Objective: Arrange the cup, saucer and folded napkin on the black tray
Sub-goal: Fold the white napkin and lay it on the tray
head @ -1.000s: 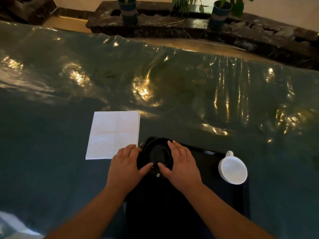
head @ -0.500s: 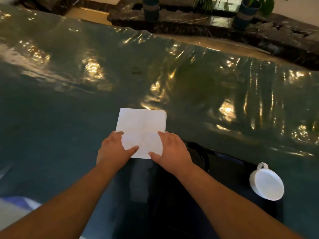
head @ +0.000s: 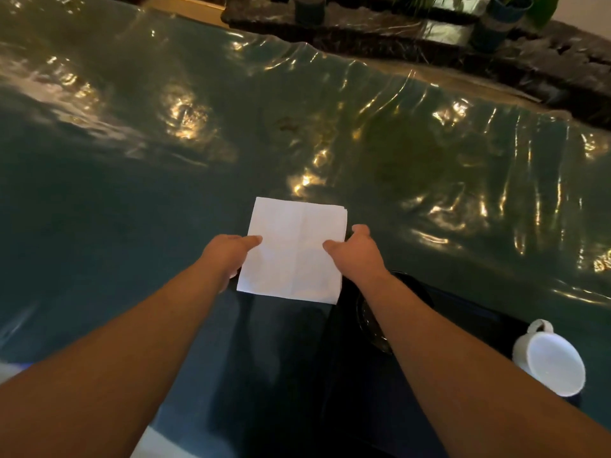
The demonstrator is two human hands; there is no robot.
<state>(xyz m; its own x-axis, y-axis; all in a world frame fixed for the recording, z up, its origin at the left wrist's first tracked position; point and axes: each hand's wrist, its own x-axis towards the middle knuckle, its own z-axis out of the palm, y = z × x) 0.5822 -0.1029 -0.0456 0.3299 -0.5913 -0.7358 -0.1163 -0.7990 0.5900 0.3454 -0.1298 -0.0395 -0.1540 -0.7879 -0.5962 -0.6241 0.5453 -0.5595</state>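
A white folded napkin (head: 294, 249) is at the centre, just left of the black tray (head: 476, 314). My left hand (head: 228, 252) grips its left edge and my right hand (head: 358, 251) grips its right edge, thumbs on top. The napkin's near edge looks slightly raised over the table. A black saucer (head: 365, 315) lies at the tray's far left corner, partly hidden by my right forearm. A white cup (head: 550, 361) stands at the tray's right edge, its handle pointing away from me.
The table carries a shiny, wrinkled dark green cover (head: 132, 200). Past its far edge runs a dark stone ledge (head: 380, 28) with potted plants (head: 499, 18). A pale strip (head: 158, 441) shows at the near table edge.
Both hands left the saucer and went left to the napkin. They first rested on its near part and now hold its two side edges.
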